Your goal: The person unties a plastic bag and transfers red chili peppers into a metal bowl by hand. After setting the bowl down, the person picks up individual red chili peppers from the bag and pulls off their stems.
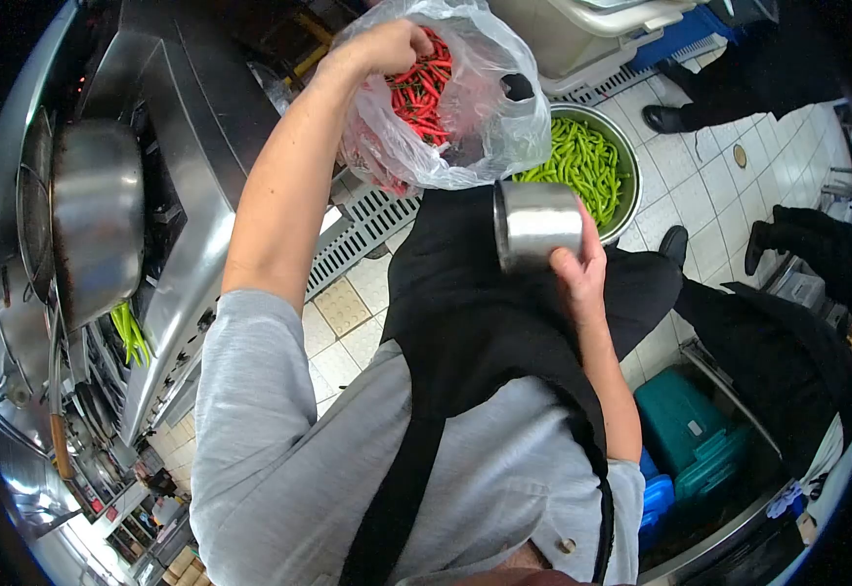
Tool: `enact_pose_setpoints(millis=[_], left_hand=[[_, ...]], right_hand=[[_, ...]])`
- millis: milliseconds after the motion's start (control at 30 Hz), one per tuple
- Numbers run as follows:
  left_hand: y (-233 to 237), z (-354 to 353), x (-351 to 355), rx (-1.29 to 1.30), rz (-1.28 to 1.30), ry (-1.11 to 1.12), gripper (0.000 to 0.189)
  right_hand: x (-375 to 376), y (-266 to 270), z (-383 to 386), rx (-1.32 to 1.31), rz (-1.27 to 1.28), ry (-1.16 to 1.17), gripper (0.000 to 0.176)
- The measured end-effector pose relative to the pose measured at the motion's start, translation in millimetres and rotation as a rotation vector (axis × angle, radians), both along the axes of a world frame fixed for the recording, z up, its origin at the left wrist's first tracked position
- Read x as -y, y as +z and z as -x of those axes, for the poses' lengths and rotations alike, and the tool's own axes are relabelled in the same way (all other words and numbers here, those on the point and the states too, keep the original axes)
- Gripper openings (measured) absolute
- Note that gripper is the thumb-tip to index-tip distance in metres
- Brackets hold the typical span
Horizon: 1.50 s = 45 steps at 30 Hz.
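Note:
Red chili peppers [424,93] lie in a large clear plastic bag [489,137] at the top centre. My left hand [394,47] reaches over the bag's left side, its curled fingers closed at the upper peppers; the fingertips are partly hidden. In my right hand [585,271] is a stainless steel cup [543,223], tipped on its side with its mouth facing left, above my black apron [485,313]. The inside of the cup hardly shows. Just beyond it, a round metal bowl [631,161] holds many green chili peppers [582,156].
On the left, a large steel pot [99,220] stands on the stove beside a wire strainer and several green peppers [129,334]. Floor drain grating [358,234] runs below the bag. Other people's dark legs [739,93] and a green bin [685,420] are on the right.

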<state>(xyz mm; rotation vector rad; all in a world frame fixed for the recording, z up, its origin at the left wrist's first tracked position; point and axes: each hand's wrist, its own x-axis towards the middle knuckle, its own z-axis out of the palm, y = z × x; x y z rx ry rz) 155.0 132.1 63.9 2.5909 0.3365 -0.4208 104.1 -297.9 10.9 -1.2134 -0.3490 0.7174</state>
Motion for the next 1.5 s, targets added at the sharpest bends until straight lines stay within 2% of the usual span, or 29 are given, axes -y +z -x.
enact_pose_setpoints(millis=[33,100,167,200,233,267,367,433,500,533,600,633,700,733,800,900,1033,1233,1300,1367,1500], left_hand=[[-13,4,0,-0.004,0.011,-0.011,0.047],[-30,13,17,0.283,-0.13,0.103,0.048],[-50,19,17,0.365,-0.125,0.049,0.053],[-57,22,18,0.477,-0.162,0.016,0.056],[-63,24,17,0.589,-0.202,-0.015,0.06],[-58,25,21,0.591,-0.204,-0.015,0.06],[-39,36,22,0.08,-0.357,0.185,0.055],[-43,41,-1,0.012,-0.432,0.199,0.052],[-38,44,-11,-0.111,-0.53,0.286,0.049],[-37,43,-11,-0.115,-0.534,0.292,0.049],[-41,34,-11,-0.012,-0.489,0.098,0.056],[-46,33,-10,0.129,-0.416,0.007,0.075],[-44,25,7,0.082,-0.403,0.02,0.101],[-46,22,12,0.083,-0.403,0.014,0.101],[-53,18,19,0.034,-0.475,0.163,0.114],[-56,18,26,-0.03,-0.435,0.222,0.116],[-67,2,13,-0.147,-0.388,0.254,0.111],[-46,7,39,-0.177,-0.455,0.351,0.101],[-50,8,34,-0.18,-0.419,0.341,0.094],[-51,8,32,-0.143,-0.373,0.339,0.076],[-59,17,11,-0.021,-0.404,0.265,0.067]], right_hand=[[4,-1,2,-0.138,-0.039,-0.03,0.092],[7,-12,3,-0.429,-0.257,-0.116,0.077],[9,3,-3,-0.623,-0.381,-0.168,0.074],[7,11,-6,-0.644,-0.347,-0.251,0.076],[11,9,-7,-0.642,-0.344,-0.254,0.076],[14,6,-9,-0.646,-0.384,-0.22,0.074],[12,4,-9,-0.649,-0.431,-0.191,0.071],[7,4,-6,-0.615,-0.394,-0.263,0.071],[6,-2,-5,-0.633,-0.385,-0.23,0.07],[5,-4,-4,-0.641,-0.374,-0.225,0.07],[1,-3,-4,-0.646,-0.363,-0.216,0.07],[0,-3,-4,-0.625,-0.353,-0.209,0.07],[0,-3,-2,-0.603,-0.344,-0.207,0.071],[2,-4,-2,-0.58,-0.338,-0.192,0.07],[9,-7,-2,-0.556,-0.333,-0.183,0.07],[16,-10,-1,-0.522,-0.345,-0.161,0.07],[19,-7,-1,-0.519,-0.316,-0.223,0.071],[16,-10,-2,-0.538,-0.334,-0.233,0.07],[17,-10,0,-0.56,-0.33,-0.248,0.07],[17,-8,-1,-0.533,-0.3,-0.219,0.075],[21,-10,-2,-0.556,-0.293,-0.219,0.075]])
